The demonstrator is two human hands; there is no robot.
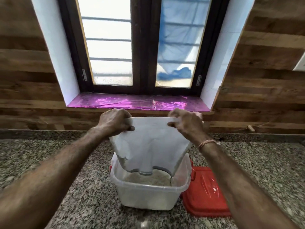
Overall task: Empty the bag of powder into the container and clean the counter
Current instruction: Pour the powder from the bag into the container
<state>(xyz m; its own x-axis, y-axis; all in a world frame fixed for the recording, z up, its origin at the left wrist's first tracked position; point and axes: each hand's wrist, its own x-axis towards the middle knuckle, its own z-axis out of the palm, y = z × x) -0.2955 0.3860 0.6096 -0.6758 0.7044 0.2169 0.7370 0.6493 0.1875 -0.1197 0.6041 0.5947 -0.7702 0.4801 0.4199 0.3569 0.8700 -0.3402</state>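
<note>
Fingers (173,124) of both hands grasp the bag (150,146) at frame centre: the left hand (113,121) pinches its upper left corner, the right hand (184,125) its upper right. The white bag hangs mouth-down over the clear container (148,187) at lower centre. Pale powder (148,178) covers the container's bottom, and a thin trickle falls from the bag's right corner. A red lid (206,194) lies just right of the container on the speckled counter (49,162)

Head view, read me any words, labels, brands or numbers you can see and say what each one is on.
No text can be read.
The bag has a faint mark near its top edge, too small and blurred to read.
The container and the red lid show no print.
</note>
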